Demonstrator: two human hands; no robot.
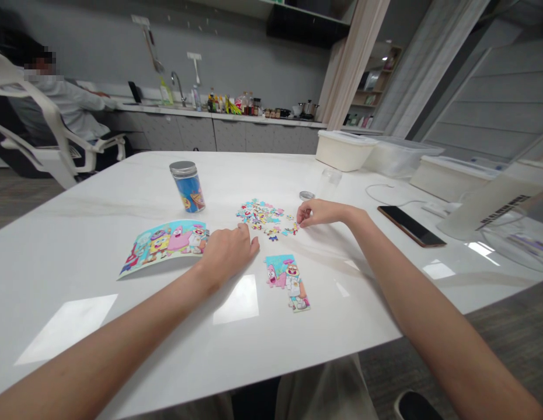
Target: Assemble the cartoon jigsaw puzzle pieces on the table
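Note:
A loose pile of small jigsaw puzzle pieces (259, 214) lies mid-table. My right hand (313, 212) is at the pile's right edge, thumb and fingertips pinched on a puzzle piece mostly hidden by the fingers. Just in front of the pile, my left hand (231, 248) rests on the table, fingers loosely bent and thumb apart, with nothing visible in it. Its wrist side overlaps the right end of a curled cartoon picture sheet (166, 245). Nearer to me lies a joined puzzle section (289, 281) showing a pink starfish and a figure in white.
A blue-printed jar (189, 188) with a metal lid stands behind the sheet. Beyond my right hand are a clear jar (330, 184) and a loose lid (306, 196). A phone (410, 226), cables and storage boxes (345, 150) occupy the right side. A person (68, 102) sits back left.

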